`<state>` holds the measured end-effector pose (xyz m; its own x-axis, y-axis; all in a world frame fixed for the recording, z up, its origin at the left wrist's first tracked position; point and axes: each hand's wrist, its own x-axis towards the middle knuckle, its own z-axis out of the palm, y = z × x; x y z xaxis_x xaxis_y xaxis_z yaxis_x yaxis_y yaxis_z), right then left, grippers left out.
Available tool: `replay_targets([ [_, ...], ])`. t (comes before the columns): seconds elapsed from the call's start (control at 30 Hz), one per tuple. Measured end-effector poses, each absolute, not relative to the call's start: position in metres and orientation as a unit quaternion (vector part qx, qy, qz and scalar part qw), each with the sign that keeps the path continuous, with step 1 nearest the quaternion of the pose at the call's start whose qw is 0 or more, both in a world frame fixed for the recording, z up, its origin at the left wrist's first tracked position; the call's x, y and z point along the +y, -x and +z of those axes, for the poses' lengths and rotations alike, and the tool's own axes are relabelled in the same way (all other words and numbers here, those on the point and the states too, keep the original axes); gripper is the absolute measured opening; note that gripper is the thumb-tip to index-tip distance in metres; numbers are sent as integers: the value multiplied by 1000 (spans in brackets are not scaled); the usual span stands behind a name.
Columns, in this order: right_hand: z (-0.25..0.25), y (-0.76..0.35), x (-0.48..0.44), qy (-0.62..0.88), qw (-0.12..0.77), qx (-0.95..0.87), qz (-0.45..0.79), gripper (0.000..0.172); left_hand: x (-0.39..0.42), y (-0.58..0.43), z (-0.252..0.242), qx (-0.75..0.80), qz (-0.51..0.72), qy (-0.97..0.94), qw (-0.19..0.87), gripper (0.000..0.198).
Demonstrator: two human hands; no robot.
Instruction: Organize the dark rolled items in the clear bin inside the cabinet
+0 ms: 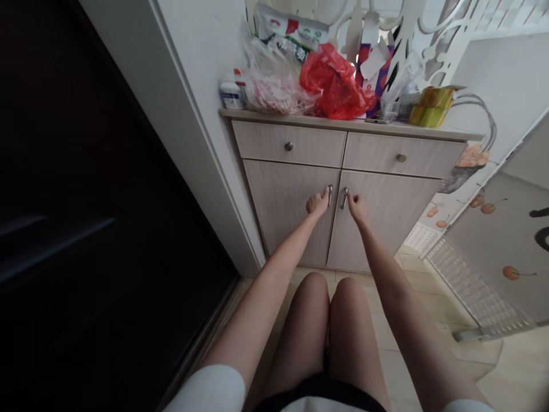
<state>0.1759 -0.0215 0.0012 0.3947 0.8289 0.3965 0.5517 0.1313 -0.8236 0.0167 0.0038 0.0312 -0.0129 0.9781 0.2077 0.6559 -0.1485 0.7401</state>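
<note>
Both my arms reach forward to a pale wood-grain cabinet whose two doors are closed. My left hand point(317, 203) is closed at the metal handle point(330, 195) of the left cabinet door point(287, 200), its thumb and fingers at the handle's near side. At the right cabinet door point(386, 212), my right hand point(357, 206) is curled with its fingers at the other metal handle point(344, 198). The fingertips behind both handles are partly hidden. Above the doors are two closed drawers, a left drawer point(266, 140) and a right drawer point(429, 159), each with a round knob.
On the cabinet top lie a red plastic bag point(334, 83), a clear plastic bag point(274, 86), a white bottle point(231, 95), a purple box point(381, 74) and a yellow package point(432, 107). A dark door point(107, 257) stands at left. A white panel with cherry pictures point(506, 229) stands at right.
</note>
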Motion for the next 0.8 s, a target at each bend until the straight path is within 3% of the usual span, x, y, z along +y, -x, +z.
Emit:
replay_targets([
  [0.1, -8, -166, -19, 657, 510, -549, 87, 48, 7, -24, 25, 612, 358, -683, 178, 41],
  [0.33, -15, -152, -21, 644, 502, -573, 78, 28, 5, -22, 7, 544, 327, -751, 181, 22],
  [0.8, -41, -181, -198, 678, 494, -541, -59, 47, -130, 98, -38, 514, 476, -704, 118, 14],
])
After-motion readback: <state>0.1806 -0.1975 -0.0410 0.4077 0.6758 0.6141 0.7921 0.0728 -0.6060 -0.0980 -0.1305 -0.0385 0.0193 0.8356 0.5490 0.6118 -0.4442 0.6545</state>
